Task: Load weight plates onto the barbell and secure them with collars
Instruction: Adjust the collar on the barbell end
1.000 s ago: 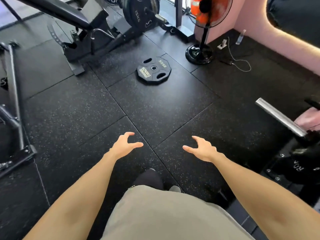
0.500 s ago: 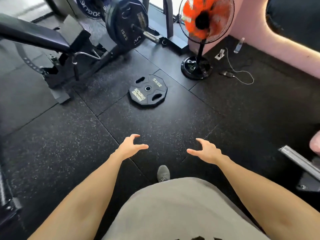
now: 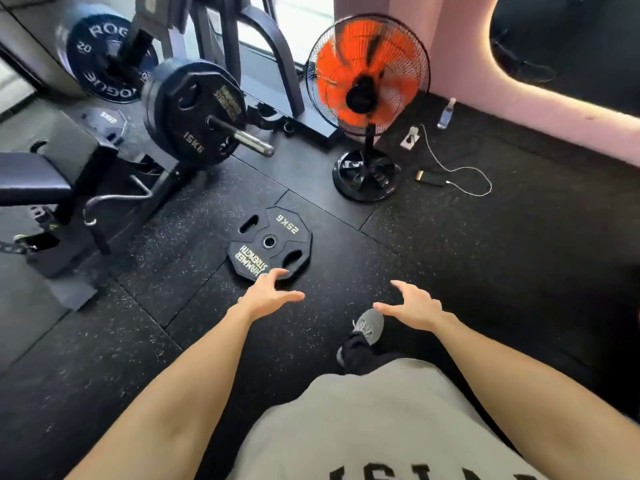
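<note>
Rubber flooring carries the flat 25kg plate (image 3: pixel 269 242); left hand (image 3: pixel 268 294) and right hand (image 3: pixel 412 304) reach with fingers spread and empty, seemingly to lift it.

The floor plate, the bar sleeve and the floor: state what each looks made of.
Floor plate: matte black, likely rubber- or urethane-coated, with a metal-ringed centre hole and pale moulded lettering.
Bar sleeve: bare metal, bright and shiny.
Floor: black speckled rubber tiles with visible seams.

Both bare forearms reach forward and down. The left hand (image 3: pixel 268 294) is spread, fingers slightly bent, thumb pointing inward. The right hand (image 3: pixel 412 304) mirrors it, palm turned inward, holding nothing.
</note>
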Available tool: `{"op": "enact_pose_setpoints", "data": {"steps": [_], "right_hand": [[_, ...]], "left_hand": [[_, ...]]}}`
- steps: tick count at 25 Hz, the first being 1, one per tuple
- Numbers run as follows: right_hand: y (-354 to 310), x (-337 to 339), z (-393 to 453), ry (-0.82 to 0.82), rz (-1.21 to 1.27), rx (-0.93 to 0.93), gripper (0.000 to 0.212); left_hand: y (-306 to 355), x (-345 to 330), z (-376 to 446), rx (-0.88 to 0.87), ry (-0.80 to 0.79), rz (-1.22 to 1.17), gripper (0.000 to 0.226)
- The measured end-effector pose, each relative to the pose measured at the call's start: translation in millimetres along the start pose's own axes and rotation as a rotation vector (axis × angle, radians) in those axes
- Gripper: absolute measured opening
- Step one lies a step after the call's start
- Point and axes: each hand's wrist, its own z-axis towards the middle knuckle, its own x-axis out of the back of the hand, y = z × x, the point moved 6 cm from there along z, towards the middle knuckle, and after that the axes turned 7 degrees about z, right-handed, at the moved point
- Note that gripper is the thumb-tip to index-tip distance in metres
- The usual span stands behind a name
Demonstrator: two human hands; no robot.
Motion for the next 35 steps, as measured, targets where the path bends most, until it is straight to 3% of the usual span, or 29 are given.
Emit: {"op": "enact_pose_setpoints", "data": {"steps": [6,10,14,19,25,28,35], "right_hand": [[-26.6,110.7,80.8,0.074,0.105,-0.08,0.095],[-8.7,153.8,100.9,0.164,0.281,-0.212,0.096],[18.2,159.1,97.0,0.283,0.455,-0.41,0.095],[20.7,137.4,59.6,0.475,0.736,-0.671,0.093],[0.4,73.6,6.9,0.684,1.015,-0.959,0.094],[-21.0,22.4,-26.2,0.81,1.173,-1.081,0.094],[-38.2,-56.8,-88.2,0.91,1.319,-1.193,0.093]], "left_hand": [[125.4,71.8,122.8,-0.1,-0.034,0.149,0.098],[198.7,89.6,200.6,-0.202,-0.137,0.305,0.096],[286.0,90.4,268.9,-0.363,-0.269,0.516,0.091],[391.0,56.4,307.2,-0.642,-0.457,0.744,0.103],[454.9,-23.1,281.2,-0.927,-0.687,1.011,0.105],[453.4,-70.1,245.9,-1.049,-0.802,1.217,0.1],[447.2,-157.0,148.0,-1.219,-0.916,1.354,0.101]]}}
